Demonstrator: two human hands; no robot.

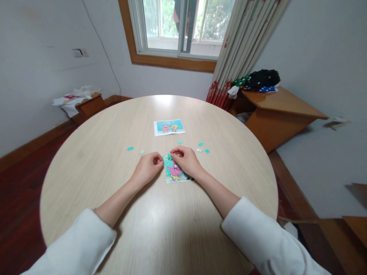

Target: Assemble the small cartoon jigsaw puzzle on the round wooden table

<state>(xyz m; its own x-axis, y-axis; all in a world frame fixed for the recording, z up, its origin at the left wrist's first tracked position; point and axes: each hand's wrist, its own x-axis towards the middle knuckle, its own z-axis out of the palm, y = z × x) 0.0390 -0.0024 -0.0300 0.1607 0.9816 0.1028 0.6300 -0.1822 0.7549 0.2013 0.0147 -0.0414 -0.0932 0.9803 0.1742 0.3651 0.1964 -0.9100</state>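
A partly assembled cartoon jigsaw puzzle (pixel 175 172) lies on the round wooden table (pixel 114 133), with teal background and a pink figure. My left hand (pixel 147 167) rests curled at the puzzle's left edge, fingers closed. My right hand (pixel 185 158) lies over the puzzle's upper right part, its fingertips pinched on a small teal puzzle piece (pixel 169 156) at the top edge. Loose teal pieces lie to the left (pixel 130 148) and to the right (pixel 203 147) of my hands. A printed reference picture (pixel 169 126) lies farther back.
A wooden side table (pixel 282 110) with dark polka-dot cloth (pixel 258 81) stands at the right near a curtain (pixel 243 46). A low wooden stand with white cloth (pixel 83 101) sits at the left wall. A window (pixel 183 26) is behind.
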